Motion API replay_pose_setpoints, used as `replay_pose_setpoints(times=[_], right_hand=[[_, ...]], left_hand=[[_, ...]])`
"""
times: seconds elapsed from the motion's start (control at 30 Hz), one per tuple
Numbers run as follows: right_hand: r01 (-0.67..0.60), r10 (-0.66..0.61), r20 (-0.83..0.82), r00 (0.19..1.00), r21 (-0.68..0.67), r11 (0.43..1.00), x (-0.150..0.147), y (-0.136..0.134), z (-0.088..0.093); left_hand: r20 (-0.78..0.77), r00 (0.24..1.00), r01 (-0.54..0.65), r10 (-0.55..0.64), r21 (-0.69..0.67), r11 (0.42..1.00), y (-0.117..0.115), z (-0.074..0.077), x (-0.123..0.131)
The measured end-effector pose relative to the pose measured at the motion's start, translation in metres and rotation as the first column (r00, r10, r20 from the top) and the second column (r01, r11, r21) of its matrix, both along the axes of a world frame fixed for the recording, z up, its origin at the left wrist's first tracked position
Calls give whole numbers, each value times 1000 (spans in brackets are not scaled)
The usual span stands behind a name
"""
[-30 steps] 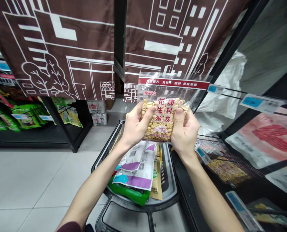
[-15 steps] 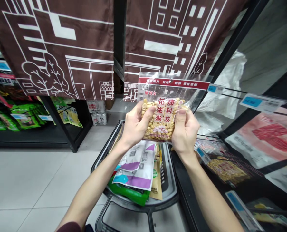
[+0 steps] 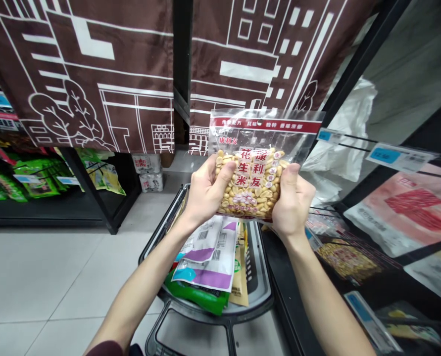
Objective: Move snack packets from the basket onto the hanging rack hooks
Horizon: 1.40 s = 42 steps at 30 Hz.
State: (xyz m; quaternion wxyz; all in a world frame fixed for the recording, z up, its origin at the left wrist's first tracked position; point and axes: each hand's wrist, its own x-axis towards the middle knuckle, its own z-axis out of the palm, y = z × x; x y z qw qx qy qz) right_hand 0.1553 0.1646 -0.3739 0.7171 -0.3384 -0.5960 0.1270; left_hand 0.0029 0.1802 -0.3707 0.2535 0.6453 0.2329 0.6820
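Note:
A clear plastic bag of peanuts [image 3: 252,190] with a red top band is held up in front of me, its printed face toward the camera. My left hand [image 3: 207,190] grips its left side, thumb pressed on the front. On the right edge, my right hand [image 3: 292,202] is closed around the bag with the thumb in front. The fingers behind the bag are hidden. Below hangs a grey and black shopping basket [image 3: 267,289] holding white and purple packets [image 3: 205,264], a green packet [image 3: 200,296] and a tan packet [image 3: 240,282].
Dark shelving at right carries price tags [image 3: 385,155], a pink-and-white package [image 3: 420,207] and another peanut bag [image 3: 348,259]. Brown printed curtains [image 3: 131,64] hang ahead. Green packets [image 3: 38,178] fill the left rack, above pale floor tiles [image 3: 75,277].
My right hand has shifted slightly right toward the bag's edge, uncovering more of its printed front. My left hand keeps its grip, and the bag stays at about the same height.

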Motion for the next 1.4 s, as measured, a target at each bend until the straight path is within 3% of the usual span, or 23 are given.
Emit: replay_pose_setpoints(times=[0.47, 0.63, 0.73, 0.8, 0.9, 1.0, 1.07, 1.13, 1.17, 1.23, 1.3, 1.33, 1.4], right_hand=[[30, -29, 21, 999, -49, 998, -2, -1, 3], [-12, 12, -1, 1000, -61, 998, -2, 1, 2], [-104, 97, -56, 994, -131, 986, -2, 2, 3], [-233, 211, -125, 969, -206, 950, -2, 0, 6], [-455, 395, -236, 888, -334, 825, -2, -9, 13], [-561, 468, -311, 827, -399, 725, -3, -15, 16], [-573, 456, -359, 815, -373, 730, -5, -13, 14], [-558, 418, -421, 805, -297, 775, -7, -6, 12], [-545, 398, -459, 794, -251, 800, -7, -3, 11], [-534, 367, -542, 756, -186, 825, -6, 3, 12], [-545, 365, -576, 731, -172, 821, -3, 5, 13], [-552, 380, -552, 742, -182, 814, -2, 5, 14], [-558, 434, -426, 793, -223, 800, -1, 0, 16]], left_hand=[[16, 1000, 2, -2, -31, 1000, 0, 1, 1], [17, 1000, -13, 13, -38, 999, -2, 1, 1], [36, 998, -41, 42, -26, 999, -1, -2, 2], [23, 997, -73, 73, 5, 997, 1, -5, 2], [-64, 991, -118, 121, 53, 992, 9, -10, 1], [-166, 962, -203, 218, 105, 974, 15, -11, -1], [-224, 919, -293, 325, 164, 942, 13, -7, -2], [-310, 856, -342, 413, 260, 903, 5, -2, -4], [-391, 816, -313, 425, 319, 895, 0, 0, -4], [-601, 700, -148, 386, 406, 902, -10, 1, -3], [-753, 579, 24, 312, 399, 917, -15, -2, -1], [-774, 566, 62, 284, 384, 921, -15, -5, 1], [-716, 655, 60, 239, 365, 929, -12, -9, 2]])
